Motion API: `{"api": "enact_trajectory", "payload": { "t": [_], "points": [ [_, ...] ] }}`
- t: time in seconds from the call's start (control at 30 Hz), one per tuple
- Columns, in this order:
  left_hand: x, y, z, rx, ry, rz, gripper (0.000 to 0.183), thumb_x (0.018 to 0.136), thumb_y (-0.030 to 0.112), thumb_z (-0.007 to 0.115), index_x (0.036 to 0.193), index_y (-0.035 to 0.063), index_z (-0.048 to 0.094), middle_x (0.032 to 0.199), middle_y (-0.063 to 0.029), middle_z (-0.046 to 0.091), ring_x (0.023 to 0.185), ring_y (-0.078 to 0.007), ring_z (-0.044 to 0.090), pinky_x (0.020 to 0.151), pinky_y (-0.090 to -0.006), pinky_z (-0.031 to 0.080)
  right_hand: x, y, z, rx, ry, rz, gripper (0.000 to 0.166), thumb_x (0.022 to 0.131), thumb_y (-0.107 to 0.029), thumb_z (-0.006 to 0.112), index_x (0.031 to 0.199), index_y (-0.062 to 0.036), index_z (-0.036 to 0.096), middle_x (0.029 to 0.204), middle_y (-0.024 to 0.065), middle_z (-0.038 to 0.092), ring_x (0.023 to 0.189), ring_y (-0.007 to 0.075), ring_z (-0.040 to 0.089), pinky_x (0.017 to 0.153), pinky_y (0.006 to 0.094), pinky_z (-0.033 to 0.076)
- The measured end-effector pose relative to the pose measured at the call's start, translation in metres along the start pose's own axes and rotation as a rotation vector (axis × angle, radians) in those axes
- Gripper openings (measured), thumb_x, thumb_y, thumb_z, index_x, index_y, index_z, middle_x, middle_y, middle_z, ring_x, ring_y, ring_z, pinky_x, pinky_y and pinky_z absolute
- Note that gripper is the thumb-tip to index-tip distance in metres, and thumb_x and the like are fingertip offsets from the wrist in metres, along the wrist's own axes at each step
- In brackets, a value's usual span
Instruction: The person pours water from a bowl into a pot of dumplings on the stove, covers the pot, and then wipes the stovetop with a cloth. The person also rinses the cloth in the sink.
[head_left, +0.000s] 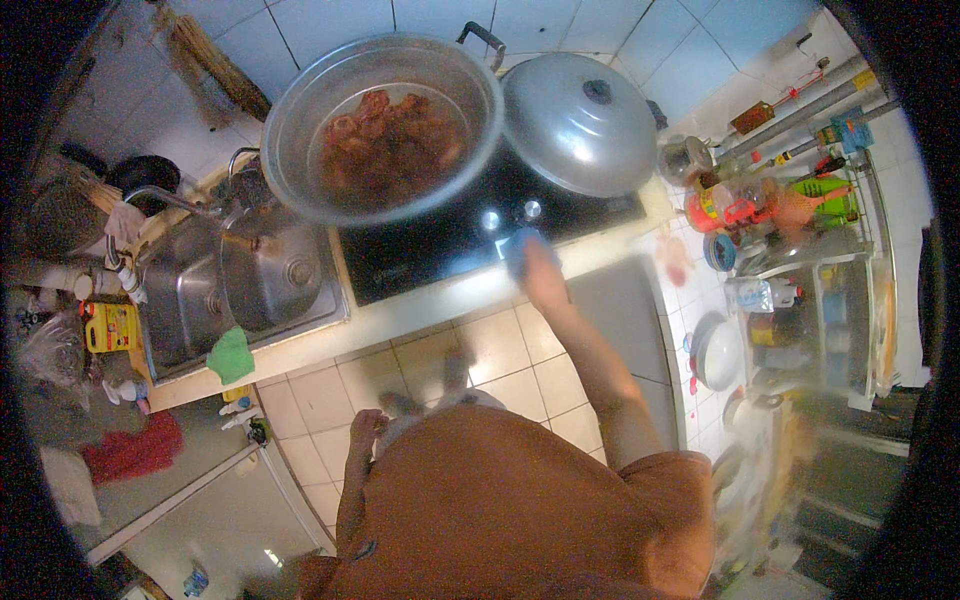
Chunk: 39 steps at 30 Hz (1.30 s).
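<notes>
My right hand (543, 274) presses a blue cloth (521, 249) onto the front edge of the black glass cooktop (405, 259), just below two round silver knobs (490, 220). The hand and cloth are blurred. My left hand (367, 427) hangs low by my side with its fingers curled, and whether anything is in it is unclear. A wide metal pot (289, 169) stands uncovered on the cooktop's left, with reddish-brown chunks of food (394, 142) inside. To its right sits a domed metal lid (577, 131) with a dark knob, over what it covers.
Left of the cooktop is a double-bowl steel sink (341, 304) with a curved faucet (161, 196). A green cloth (231, 355) drapes over the counter's front edge. On the right, a white-tiled counter (679, 300) holds a white bowl (718, 352), a clear plastic bottle (765, 293) and jars.
</notes>
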<state>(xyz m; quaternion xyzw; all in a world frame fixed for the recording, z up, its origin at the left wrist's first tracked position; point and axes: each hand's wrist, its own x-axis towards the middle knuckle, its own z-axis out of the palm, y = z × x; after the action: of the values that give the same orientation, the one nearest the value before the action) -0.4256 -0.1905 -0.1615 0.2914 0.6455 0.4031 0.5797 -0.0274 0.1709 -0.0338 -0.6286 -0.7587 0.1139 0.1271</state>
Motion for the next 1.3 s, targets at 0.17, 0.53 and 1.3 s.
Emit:
{"api": "enact_trajectory", "payload": {
  "t": [0.17,0.53,1.3],
  "points": [
    [-0.012,0.004,-0.003,0.634,-0.075,-0.298,0.014,0.083,0.020,0.063,0.094,0.0112,0.062,0.086,-0.0071,0.065,0.077,-0.0223,0.064,0.064,-0.0372,0.052,0.041,0.000,0.022,0.160,0.012,-0.020,0.038,0.088,-0.007,0.038,0.123,0.0027,0.048,0.133,0.0217,0.046,0.118,0.0355,0.049,0.100,0.0406,0.039],
    [0.002,0.009,-0.001,1.003,-0.230,0.452,0.026,0.088,0.026,0.058,0.102,0.0031,0.057,0.086,-0.0143,0.066,0.080,-0.0244,0.065,0.069,-0.0360,0.052,-0.006,0.055,-0.027,0.068,-0.057,-0.045,0.040,0.084,-0.003,0.041,0.124,0.0032,0.047,0.131,0.0219,0.048,0.122,0.0329,0.047,0.103,0.0388,0.038],
    [-0.024,0.017,0.006,-0.211,0.148,-0.325,0.021,0.088,0.019,0.058,0.101,0.0024,0.055,0.089,-0.0155,0.065,0.080,-0.0241,0.064,0.070,-0.0343,0.052,0.064,0.084,-0.014,-0.056,0.006,-0.088,0.041,0.089,-0.005,0.035,0.128,0.0040,0.043,0.131,0.0255,0.046,0.117,0.0356,0.050,0.099,0.0398,0.041]
  ]
}}
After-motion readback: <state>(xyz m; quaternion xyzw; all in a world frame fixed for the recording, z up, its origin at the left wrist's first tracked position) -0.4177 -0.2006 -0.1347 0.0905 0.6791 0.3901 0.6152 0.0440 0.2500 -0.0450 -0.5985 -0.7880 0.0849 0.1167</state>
